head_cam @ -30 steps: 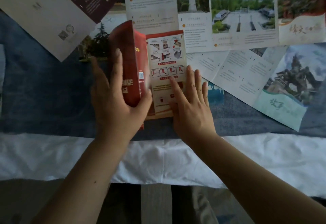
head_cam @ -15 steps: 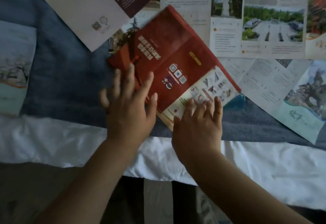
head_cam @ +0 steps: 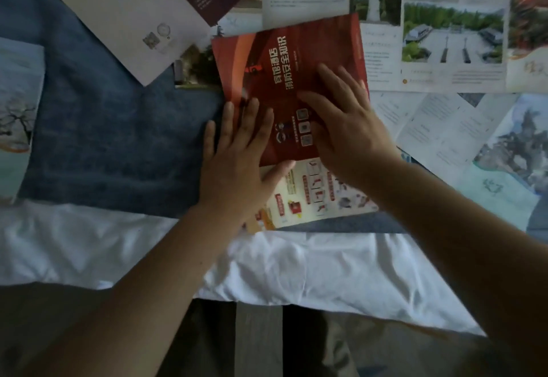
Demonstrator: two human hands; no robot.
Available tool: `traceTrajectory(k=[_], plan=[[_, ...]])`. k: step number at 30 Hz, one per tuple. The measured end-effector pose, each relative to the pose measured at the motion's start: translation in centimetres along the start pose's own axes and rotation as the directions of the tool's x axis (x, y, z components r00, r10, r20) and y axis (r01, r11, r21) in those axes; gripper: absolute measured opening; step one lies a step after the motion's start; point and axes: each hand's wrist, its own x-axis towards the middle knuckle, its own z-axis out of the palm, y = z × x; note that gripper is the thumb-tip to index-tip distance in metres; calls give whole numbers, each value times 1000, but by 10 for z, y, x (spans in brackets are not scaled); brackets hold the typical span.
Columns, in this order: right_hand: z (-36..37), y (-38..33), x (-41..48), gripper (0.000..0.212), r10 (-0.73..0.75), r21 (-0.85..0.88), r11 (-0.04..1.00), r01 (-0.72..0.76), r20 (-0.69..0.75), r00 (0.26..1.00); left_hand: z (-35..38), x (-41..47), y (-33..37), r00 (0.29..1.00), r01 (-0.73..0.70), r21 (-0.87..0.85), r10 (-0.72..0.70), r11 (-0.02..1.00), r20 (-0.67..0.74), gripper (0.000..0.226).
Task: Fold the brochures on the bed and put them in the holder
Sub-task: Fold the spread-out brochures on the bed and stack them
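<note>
The bed is showing its white sheet along the near edge, and a blue blanket is lying across it further back. The red brochure is lying mid-blanket, its pale lower panel reaching toward the sheet. A white and maroon brochure is lying tilted at upper left. A pale tree brochure is sitting at the left edge. Two opened ones are overlapping on the right: the photo brochure above, the statue brochure below.
</note>
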Motion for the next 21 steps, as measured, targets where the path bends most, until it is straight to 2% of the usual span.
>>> traceTrajectory(k=[2,4,8,10,12,14,17,19,21], plan=[[-1,15,16,55,-69,-66,995,73,66,995,-3,6,-14,997,-72,9,72,997,6,88],[-1,22,19,58,-71,-129,988,86,114,991,-9,9,-25,998,-66,35,66,997,-10,91],[1,4,-11,62,156,-215,968,-133,94,983,-26,24,-27,998,-14,47,16,999,-58,83],[0,-11,-36,67,284,-257,933,-252,95,954,-31,35,-22,999,4,50,-2,999,-54,72],[-4,-25,-59,66,353,-303,904,-302,131,926,-32,46,-16,999,22,65,-19,998,-50,68],[-5,-38,-80,58,350,-336,901,-275,188,918,-32,57,-7,997,10,83,-3,997,-74,67],[-1,-48,-102,37,255,-299,935,-190,196,947,-31,62,10,987,-15,88,29,996,-159,65],[3,-44,-107,30,206,-248,953,-174,109,972,-27,53,19,980,-5,61,17,998,-197,65],[9,-34,-104,33,226,-167,962,-218,26,974,-21,35,25,982,7,2,-6,1000,-187,68]])
